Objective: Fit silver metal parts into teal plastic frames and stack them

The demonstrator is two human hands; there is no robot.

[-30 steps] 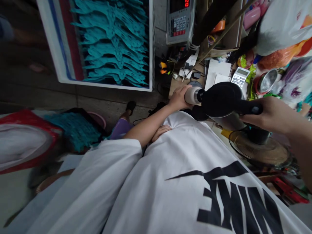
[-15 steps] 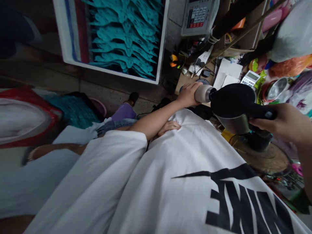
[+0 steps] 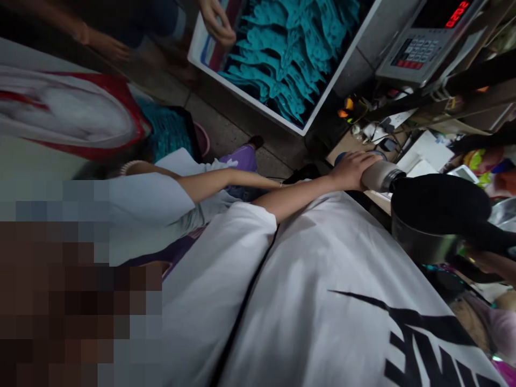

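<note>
My left hand [image 3: 350, 169] is wrapped round a pale vacuum flask [image 3: 377, 176], which lies tilted with its steel neck to the right. Against that neck is the front of an electric kettle [image 3: 419, 234], with a black lid and a metal body. Whether water is flowing cannot be made out. My right hand [image 3: 489, 263], partly cut off by the right edge, is closed round the kettle's black handle. A blue round object [image 3: 342, 157] shows just behind my left hand.
Beside me on the left sits a person in a pale sleeve [image 3: 149, 196]. Another person's hand [image 3: 220, 27] is over a white crate [image 3: 264, 110] of teal pieces. A digital scale [image 3: 423, 48] stands at the top right. A red-edged sack [image 3: 133, 115] lies left.
The view has swung left, so the crate, flask and kettle appear farther right. A hand has come in over the crate. My hands keep hold of flask and kettle.
</note>
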